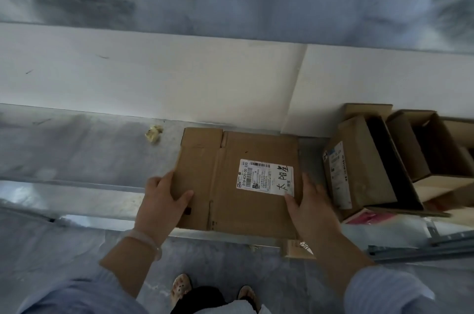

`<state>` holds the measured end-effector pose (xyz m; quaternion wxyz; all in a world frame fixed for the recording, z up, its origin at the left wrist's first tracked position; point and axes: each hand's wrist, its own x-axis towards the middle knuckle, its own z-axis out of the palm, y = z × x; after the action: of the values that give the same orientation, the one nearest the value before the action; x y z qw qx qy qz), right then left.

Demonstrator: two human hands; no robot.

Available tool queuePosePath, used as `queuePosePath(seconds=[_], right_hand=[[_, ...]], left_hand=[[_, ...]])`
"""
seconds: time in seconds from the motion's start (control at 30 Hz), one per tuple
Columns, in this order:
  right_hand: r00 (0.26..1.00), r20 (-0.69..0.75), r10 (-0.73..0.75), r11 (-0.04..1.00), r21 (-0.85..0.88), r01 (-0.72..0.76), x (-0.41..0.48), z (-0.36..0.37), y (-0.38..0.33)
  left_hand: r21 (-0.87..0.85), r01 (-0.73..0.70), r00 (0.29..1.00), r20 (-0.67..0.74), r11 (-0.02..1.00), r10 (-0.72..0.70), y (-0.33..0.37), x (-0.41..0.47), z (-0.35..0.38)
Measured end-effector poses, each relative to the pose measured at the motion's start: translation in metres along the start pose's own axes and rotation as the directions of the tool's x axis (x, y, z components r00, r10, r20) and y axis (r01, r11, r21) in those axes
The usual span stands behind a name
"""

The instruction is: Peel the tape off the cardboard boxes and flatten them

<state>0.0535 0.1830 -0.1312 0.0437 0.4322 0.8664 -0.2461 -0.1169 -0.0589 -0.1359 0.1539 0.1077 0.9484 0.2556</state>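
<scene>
A flattened brown cardboard box [225, 159] with a white shipping label [265, 177] lies on the grey floor against a white wall base. My left hand [164, 198] grips its left edge, thumb on top. My right hand [311, 200] holds its right edge beside the label. Both hands grip the same flat box. Two open cardboard boxes [359, 167] [431, 149] stand to the right, one with a label on its side.
A crumpled wad of tape [154, 133] lies on the floor to the left of the flat box. A pink packet [369, 217] and clear plastic sit under the right boxes. A metal floor rail [77, 184] runs across. My feet [180, 288] show at the bottom.
</scene>
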Motion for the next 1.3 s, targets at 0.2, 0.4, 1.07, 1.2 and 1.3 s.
queuePosePath(seconds=[0.2,0.4,1.07,1.2,1.3], right_hand=[[0.991,0.132,0.02,0.943,0.328,-0.063,-0.006,-0.004,0.008],[0.988,0.153,0.004,0.804,0.587,-0.095,-0.018,0.0,-0.012],[0.945,0.121,-0.304,0.702,0.699,0.136,-0.139,0.131,-0.325],[0.929,0.149,-0.338,0.717,0.68,0.153,-0.163,0.169,-0.388],[0.917,0.151,-0.37,0.719,0.672,0.179,-0.171,0.186,-0.428]], left_hand=[[-0.149,0.044,0.996,0.078,0.988,-0.032,-0.009,-0.005,-0.018],[-0.27,-0.003,0.999,-0.048,0.963,-0.01,-0.038,-0.022,-0.041],[-0.434,0.009,0.913,-0.364,0.901,-0.184,-0.308,-0.05,-0.277],[-0.448,0.036,0.901,-0.372,0.893,-0.224,-0.376,-0.044,-0.319],[-0.46,0.066,0.889,-0.377,0.886,-0.262,-0.41,-0.037,-0.342]])
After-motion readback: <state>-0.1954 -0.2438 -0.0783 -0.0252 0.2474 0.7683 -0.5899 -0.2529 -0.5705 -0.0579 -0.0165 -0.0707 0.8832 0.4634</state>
